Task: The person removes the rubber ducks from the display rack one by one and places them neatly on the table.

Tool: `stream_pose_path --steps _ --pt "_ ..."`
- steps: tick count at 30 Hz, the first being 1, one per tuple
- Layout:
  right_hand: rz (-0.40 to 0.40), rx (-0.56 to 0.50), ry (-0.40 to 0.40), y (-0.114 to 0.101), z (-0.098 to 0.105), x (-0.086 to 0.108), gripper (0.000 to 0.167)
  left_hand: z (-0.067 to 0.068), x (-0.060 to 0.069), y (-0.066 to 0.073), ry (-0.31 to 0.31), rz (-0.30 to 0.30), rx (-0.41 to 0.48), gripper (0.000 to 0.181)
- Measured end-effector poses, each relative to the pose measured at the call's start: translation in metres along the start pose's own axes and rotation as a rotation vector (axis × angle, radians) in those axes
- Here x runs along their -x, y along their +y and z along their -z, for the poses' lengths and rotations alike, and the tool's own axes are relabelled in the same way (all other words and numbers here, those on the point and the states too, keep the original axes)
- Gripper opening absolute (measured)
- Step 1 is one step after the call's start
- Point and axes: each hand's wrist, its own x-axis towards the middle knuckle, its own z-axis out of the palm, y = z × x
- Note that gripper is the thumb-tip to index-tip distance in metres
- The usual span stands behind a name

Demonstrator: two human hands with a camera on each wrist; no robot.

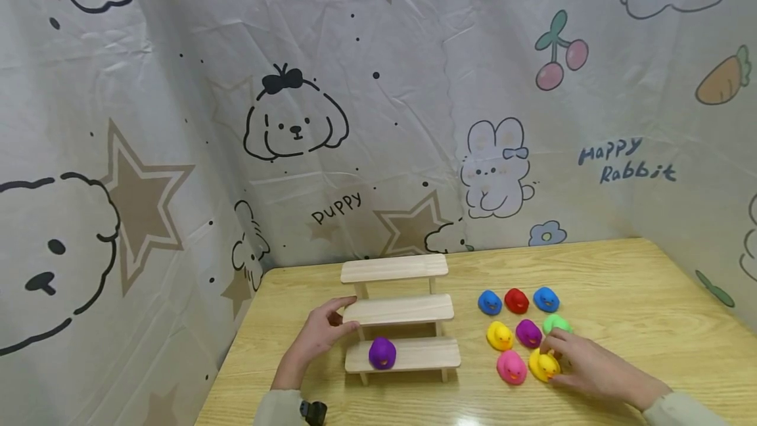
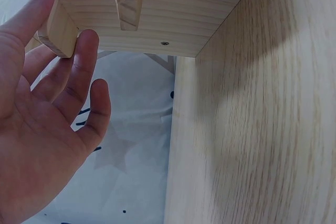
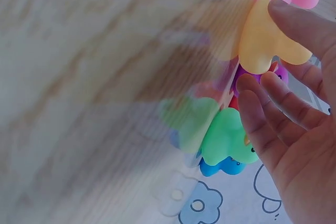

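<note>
A three-step wooden shelf (image 1: 398,309) stands on the table, a purple rubber duck (image 1: 382,353) on its lowest step. My left hand (image 1: 322,331) grips the left end of the middle step; in the left wrist view its thumb and fingers (image 2: 86,51) lie on either side of the wooden end. To the right, my right hand (image 1: 597,368) pinches a yellow rubber duck (image 1: 543,365), which sits on the table. The right wrist view shows the thumb against this yellow duck (image 3: 262,38), with the index finger partly hidden behind it.
Around the right hand lie a pink duck (image 1: 512,367), a second yellow duck (image 1: 500,335), another purple duck (image 1: 529,332) and a green duck (image 1: 557,325). Behind them sit a red duck (image 1: 517,301) and two blue ducks (image 1: 547,299). A printed curtain (image 1: 408,117) hangs behind the table (image 1: 615,281).
</note>
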Motion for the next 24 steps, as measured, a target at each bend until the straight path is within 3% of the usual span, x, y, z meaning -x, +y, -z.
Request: stream_pose_path --steps 12,19,24 --pt "-0.02 0.006 0.017 -0.001 -0.002 0.0 0.03 0.0 0.0 -0.001 -0.007 0.02 -0.023 0.053" --pt "-0.073 0.036 0.0 -0.004 -0.001 0.0 0.036 0.0 -0.001 0.0 -0.003 0.019 -0.019 0.051" --pt "-0.049 0.099 0.072 -0.011 0.005 0.0 0.043 0.0 0.0 0.001 0.004 0.031 -0.018 0.05"
